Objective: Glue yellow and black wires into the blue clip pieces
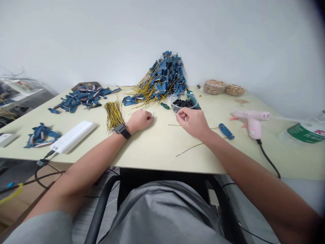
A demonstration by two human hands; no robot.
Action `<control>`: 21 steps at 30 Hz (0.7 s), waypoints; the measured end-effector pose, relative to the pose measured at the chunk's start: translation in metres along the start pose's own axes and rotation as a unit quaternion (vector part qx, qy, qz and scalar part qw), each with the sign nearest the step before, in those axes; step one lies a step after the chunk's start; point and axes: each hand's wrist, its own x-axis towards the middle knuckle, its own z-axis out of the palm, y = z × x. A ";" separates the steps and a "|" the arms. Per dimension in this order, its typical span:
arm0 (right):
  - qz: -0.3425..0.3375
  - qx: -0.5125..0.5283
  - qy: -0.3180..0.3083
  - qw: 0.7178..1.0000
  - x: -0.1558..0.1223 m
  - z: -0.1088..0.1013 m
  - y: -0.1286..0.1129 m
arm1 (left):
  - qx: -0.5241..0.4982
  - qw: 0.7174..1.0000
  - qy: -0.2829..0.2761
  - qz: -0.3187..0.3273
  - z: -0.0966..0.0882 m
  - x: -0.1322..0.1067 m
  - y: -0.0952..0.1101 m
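Note:
My left hand (141,120), with a black watch on its wrist, is closed near the middle of the table; a small whitish bit shows by its fingers, too unclear to name. To its left lies a bundle of yellow and black wires (113,115). My right hand (193,122) has thumb and finger pinched together just in front of a clear round tub (175,107) of small black parts (183,103). Whatever the pinch holds is too small to make out. Beside the right wrist lies a blue piece (226,131) with thin wires that run under the hand and forearm.
A tall heap of blue pieces with wires (166,76) leans against the wall. More blue pieces (81,97) lie left, near a white power strip (73,137). At right are a pink glue gun (254,122), a green-labelled bottle (306,132) and two tubs of tan bits (214,87).

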 end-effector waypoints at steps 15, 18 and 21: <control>-0.034 0.036 -0.010 0.999 0.003 0.003 -0.004 | 0.002 0.999 0.037 -0.014 0.002 0.005 -0.004; -0.039 0.042 -0.013 0.998 0.003 0.003 -0.005 | 0.010 1.000 0.027 -0.010 0.002 0.006 -0.005; -0.032 0.040 -0.013 0.999 0.004 0.003 -0.006 | 0.014 1.000 0.017 0.005 0.002 0.005 -0.004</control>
